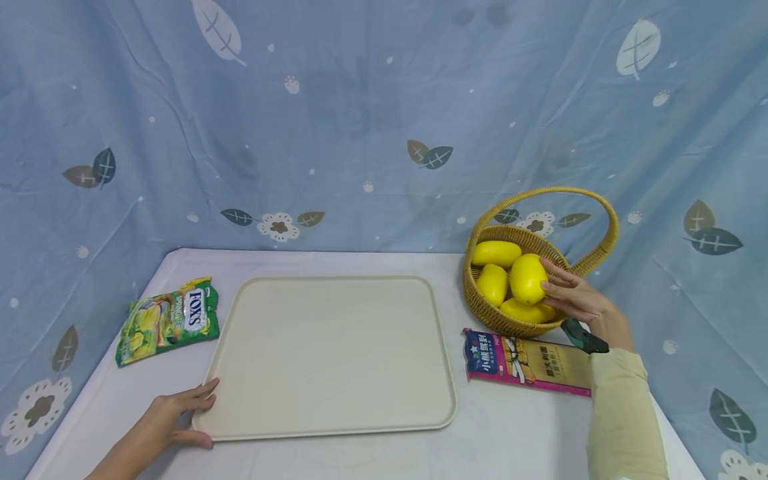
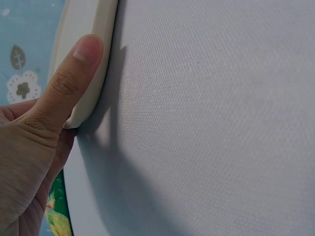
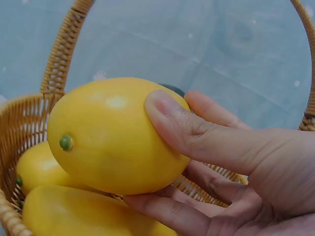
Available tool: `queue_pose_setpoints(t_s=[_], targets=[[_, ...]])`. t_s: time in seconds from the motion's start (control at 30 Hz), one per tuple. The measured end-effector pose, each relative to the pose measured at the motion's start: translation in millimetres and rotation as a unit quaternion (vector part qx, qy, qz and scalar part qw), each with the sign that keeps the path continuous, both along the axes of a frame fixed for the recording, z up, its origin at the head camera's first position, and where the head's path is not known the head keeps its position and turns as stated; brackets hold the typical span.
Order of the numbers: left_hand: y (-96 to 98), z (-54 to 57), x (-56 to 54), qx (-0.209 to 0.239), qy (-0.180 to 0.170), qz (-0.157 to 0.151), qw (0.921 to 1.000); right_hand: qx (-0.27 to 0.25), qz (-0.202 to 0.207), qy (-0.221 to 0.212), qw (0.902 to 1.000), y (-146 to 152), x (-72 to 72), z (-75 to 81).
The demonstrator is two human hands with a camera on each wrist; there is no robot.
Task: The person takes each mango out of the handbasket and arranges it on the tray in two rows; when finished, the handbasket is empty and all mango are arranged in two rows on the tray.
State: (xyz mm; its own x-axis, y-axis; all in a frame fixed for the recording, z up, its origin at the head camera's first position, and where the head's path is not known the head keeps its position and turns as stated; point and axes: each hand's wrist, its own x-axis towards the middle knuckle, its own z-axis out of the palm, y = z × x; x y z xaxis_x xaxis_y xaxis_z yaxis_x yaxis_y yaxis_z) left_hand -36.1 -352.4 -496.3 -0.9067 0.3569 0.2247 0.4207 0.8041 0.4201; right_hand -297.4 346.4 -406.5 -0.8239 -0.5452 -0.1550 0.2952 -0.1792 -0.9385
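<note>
In the head view my right hand (image 1: 573, 293) holds a yellow mango (image 1: 528, 279) at the basket's opening. The right wrist view shows the thumb on top of this mango (image 3: 113, 137) and fingers beneath; its small green stem faces away from the hand. Three more yellow mangoes (image 1: 495, 254) lie inside the wicker basket (image 1: 480, 308). At the near left corner of a cream tray (image 1: 330, 353), my left hand (image 1: 174, 417) grips the rim. In the left wrist view the thumb (image 2: 74, 73) lies along the tray's outer edge, other fingers partly hidden.
A green candy bag (image 1: 171, 320) lies left of the tray. Right of the tray, a pasta packet (image 1: 540, 363) lies in front of the basket, partly under the right forearm. The basket's tall handle (image 1: 558, 191) arches over it. Patterned blue cloth (image 1: 360, 120) hangs behind the table.
</note>
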Motion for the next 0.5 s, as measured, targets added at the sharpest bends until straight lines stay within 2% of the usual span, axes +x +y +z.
queue_pose_setpoints(t_s=[0.13,0.2,0.3,0.5], targets=[[-0.7,-1.7,0.1,0.01,0.007,-0.006,0.9999,0.011,-0.015,0.001,0.9998,-5,2.6,2.2],[-0.8,-2.9,0.2,0.023,0.015,-0.015,0.9995,-0.001,-0.012,0.0,0.9999,-7,3.7,2.6],[-0.9,-3.9,0.4,0.031,0.018,-0.018,0.9992,-0.025,0.013,0.012,0.9995,-10,5.3,2.0],[-1.3,-3.0,-0.4,0.01,0.008,-0.003,0.9999,-0.071,0.064,0.041,0.9945,-15,9.6,0.4]])
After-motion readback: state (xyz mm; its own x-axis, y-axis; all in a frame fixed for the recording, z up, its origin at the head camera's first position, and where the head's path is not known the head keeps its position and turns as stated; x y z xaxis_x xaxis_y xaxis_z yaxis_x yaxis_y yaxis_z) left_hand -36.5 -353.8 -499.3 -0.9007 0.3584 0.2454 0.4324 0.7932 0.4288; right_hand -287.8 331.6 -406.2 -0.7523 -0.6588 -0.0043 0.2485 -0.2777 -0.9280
